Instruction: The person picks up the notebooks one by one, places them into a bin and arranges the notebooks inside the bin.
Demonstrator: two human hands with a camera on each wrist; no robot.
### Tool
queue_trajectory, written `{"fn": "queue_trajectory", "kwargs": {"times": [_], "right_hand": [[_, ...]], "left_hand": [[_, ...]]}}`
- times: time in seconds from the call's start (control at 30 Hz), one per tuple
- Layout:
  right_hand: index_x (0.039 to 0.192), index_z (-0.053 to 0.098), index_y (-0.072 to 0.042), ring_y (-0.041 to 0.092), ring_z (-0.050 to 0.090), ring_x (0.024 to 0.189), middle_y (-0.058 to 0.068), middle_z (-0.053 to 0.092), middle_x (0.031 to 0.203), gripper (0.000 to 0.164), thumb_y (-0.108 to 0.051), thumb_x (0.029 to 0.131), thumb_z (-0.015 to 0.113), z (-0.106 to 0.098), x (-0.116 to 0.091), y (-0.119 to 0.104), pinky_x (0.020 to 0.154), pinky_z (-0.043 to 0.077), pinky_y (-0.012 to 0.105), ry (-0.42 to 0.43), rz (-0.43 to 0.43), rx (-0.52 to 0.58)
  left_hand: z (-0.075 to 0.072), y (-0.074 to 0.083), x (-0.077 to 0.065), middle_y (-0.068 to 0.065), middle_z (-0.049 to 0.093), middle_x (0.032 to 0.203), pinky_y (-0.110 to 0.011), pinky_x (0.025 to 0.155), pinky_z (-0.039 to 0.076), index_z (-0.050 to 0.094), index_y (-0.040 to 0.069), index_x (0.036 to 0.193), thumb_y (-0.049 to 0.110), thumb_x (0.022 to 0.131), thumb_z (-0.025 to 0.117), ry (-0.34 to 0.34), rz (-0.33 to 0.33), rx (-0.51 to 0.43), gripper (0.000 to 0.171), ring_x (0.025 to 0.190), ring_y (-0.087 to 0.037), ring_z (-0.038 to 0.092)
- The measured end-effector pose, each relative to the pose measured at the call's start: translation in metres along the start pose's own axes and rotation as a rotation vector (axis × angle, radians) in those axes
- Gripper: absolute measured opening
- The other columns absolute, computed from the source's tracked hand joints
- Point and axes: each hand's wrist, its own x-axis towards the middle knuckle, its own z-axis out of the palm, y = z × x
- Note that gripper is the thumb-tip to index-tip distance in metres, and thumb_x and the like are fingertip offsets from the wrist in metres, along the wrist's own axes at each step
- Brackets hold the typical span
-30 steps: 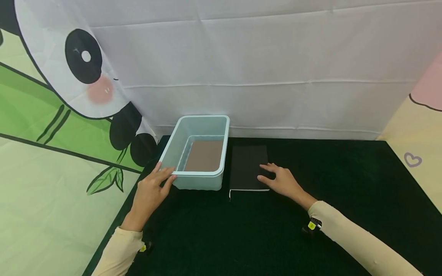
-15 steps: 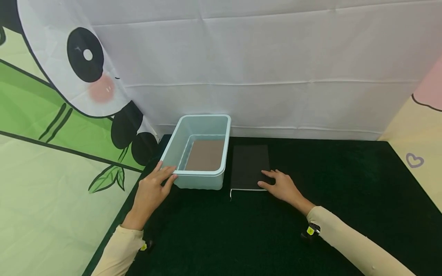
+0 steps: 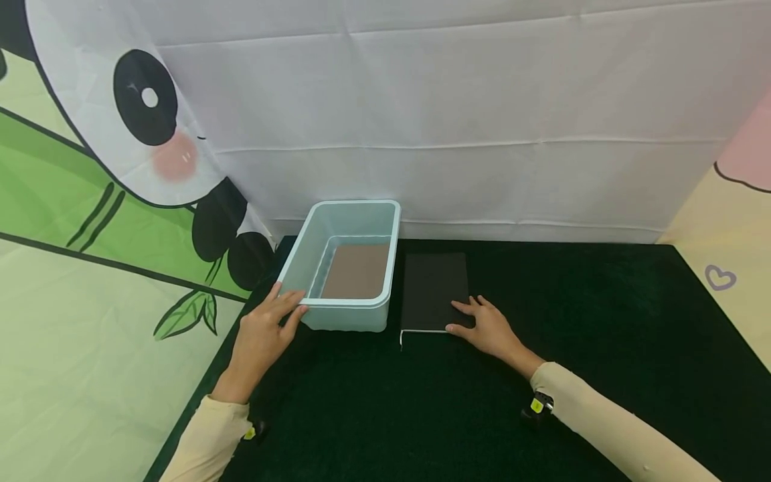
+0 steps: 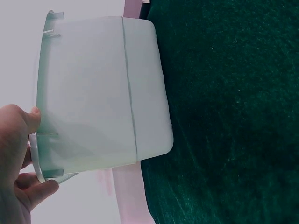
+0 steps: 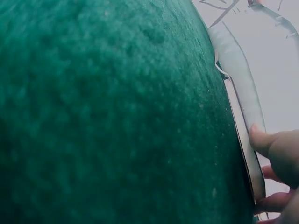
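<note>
A light blue plastic bin (image 3: 343,316) stands at the back left of the table. My left hand (image 3: 260,340) holds its front left corner; in the left wrist view the thumb (image 4: 33,120) lies on one side of the rim and the fingers (image 4: 42,192) round the corner. Right beside the bin lies a black notebook (image 3: 430,288), closed and flat, with a white ribbon (image 3: 401,340) hanging from its front edge. My right hand (image 3: 490,331) is spread over the notebook's front right corner, thumb (image 5: 260,138) at the front edge and fingertips on the cover.
Dark green cloth (image 3: 385,415) covers the table. A white fabric backdrop (image 3: 470,120) rises directly behind the bin and notebook. A printed panda drapery (image 3: 162,134) borders the table's left side, and a yellow one (image 3: 729,248) borders its right.
My right hand has drawn slightly toward me, down to the notebook's front right corner. The left hand, bin and notebook have stayed in place.
</note>
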Motion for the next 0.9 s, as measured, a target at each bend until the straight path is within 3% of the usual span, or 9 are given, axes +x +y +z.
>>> {"fn": "queue_trajectory", "kwargs": {"times": [0.2,0.4,0.9], "right_hand": [[0.146,0.057,-0.009,0.052,0.028,0.147,0.032,0.04,0.153,0.062,-0.034,0.093,0.077,0.0,0.001,-0.006,0.116,0.023,0.07,0.017,0.038,0.049],[0.142,0.058,-0.003,0.05,0.036,0.145,0.03,0.042,0.153,0.064,-0.026,0.087,0.082,0.0,0.006,-0.012,0.117,0.028,0.066,0.053,0.105,0.105],[0.145,0.056,-0.004,0.045,0.034,0.147,0.023,0.038,0.159,0.065,-0.017,0.087,0.082,0.006,0.006,-0.019,0.119,0.028,0.06,0.092,0.239,0.226]], "left_hand": [[0.0,0.0,0.0,-0.017,0.074,0.119,-0.062,0.094,0.051,0.072,0.003,0.127,0.012,0.091,0.078,0.0,0.002,-0.001,0.037,0.127,-0.046,0.058],[-0.001,0.0,0.0,-0.017,0.074,0.119,-0.062,0.094,0.051,0.072,0.003,0.126,0.012,0.091,0.078,-0.002,-0.001,-0.003,0.037,0.127,-0.046,0.058],[0.0,0.0,0.0,-0.017,0.074,0.119,-0.063,0.094,0.051,0.072,0.003,0.126,0.012,0.091,0.078,0.004,0.002,-0.005,0.037,0.127,-0.047,0.058]]}}
